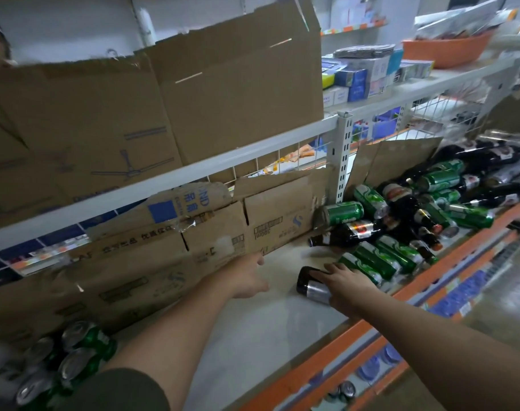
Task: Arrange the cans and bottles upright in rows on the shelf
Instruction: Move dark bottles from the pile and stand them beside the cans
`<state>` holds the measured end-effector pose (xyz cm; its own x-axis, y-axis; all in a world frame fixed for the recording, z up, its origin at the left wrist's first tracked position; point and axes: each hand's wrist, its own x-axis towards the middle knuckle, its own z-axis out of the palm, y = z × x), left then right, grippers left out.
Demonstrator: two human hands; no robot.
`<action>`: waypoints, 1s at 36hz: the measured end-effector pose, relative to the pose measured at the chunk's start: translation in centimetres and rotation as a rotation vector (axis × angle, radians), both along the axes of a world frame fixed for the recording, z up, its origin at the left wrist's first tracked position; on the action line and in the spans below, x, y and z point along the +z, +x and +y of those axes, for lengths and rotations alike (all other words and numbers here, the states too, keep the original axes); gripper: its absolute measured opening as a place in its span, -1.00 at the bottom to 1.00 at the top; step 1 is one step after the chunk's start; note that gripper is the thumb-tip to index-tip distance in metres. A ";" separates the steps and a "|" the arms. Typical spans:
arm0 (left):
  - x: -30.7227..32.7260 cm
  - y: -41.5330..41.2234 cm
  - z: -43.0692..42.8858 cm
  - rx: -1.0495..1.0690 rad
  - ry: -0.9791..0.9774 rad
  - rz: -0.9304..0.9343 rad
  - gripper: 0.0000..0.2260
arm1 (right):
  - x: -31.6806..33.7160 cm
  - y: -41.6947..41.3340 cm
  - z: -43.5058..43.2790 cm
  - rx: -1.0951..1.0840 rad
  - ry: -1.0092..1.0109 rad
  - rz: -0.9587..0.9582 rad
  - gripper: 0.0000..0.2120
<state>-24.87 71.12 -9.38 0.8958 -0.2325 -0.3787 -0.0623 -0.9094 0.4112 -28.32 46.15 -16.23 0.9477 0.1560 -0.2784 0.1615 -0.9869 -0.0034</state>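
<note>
The right hand (349, 281) has its grip clamped over a dark bottle (310, 284) that lies on its side on the shelf (261, 336). The bottle is just beside the heap of green cans (374, 262) and other bottles (404, 203) tumbled to the right. The left hand (247, 275) reaches in alongside with its grip apart, fingers straight and holding nothing, near the cardboard (276, 226) lining the back.

To do this step well, tip the bottle onto its base on the bare stretch and slide it back against the cardboard. That starts a row towards the upright cans (75, 348) at the left, and the free hand can steady it.

Above, an open cardboard box (232, 84) hides its contents. An orange basin (448, 53) holds packets too blurred to name.
</note>
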 end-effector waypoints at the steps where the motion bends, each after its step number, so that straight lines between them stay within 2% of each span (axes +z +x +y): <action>1: 0.2 0.0 0.0 -0.001 0.001 -0.005 -0.41 | 0.4 0.0 0.1 0.012 -0.009 0.002 -0.27; 6: 1.6 -0.2 0.3 -0.009 -0.015 -0.043 -0.56 | 2.6 0.4 0.5 0.090 -0.086 -0.049 -0.29; 13: 3.7 -2.2 1.9 -0.056 -0.036 -0.091 -0.39 | 5.2 -1.9 1.2 0.006 -0.082 -0.091 -0.31; 18: 4.4 -3.3 1.5 -0.144 -0.070 -0.110 -0.38 | 7.0 -5.4 0.6 -0.100 -0.086 -0.105 -0.28; 27: 5.3 -5.7 -5.7 -0.343 -0.116 -0.103 -0.47 | 10.7 -12.5 -5.8 -0.373 -0.076 -0.145 -0.25; 36: 5.5 -8.1 -15.5 -0.512 -0.088 -0.111 -0.42 | 11.6 -20.0 -13.9 -0.545 -0.097 -0.144 -0.29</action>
